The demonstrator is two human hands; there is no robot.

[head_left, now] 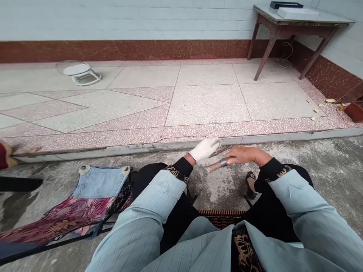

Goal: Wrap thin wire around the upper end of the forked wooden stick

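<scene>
The rear wall (pixel 159 20) comprises pale blue painted brickwork above a red-brown marbled skirting (pixel 127 51). A raised terrazzo platform (pixel 207 104) adjoins rough grey concrete (pixel 326 173). A wooden table (pixel 307 19) stands at the right corner; a white stool (pixel 85 75) stands left.

No readable text, label, brand, number or sign showed on the table (pixel 304 19), the white box (pixel 297 14), the stool (pixel 81 71) or the wall (pixel 127 20)

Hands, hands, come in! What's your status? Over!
Left hand, gloved, pinching thin wire. Right hand gripping wire-wound stick. Step edge close beyond both hands. Over.
</scene>
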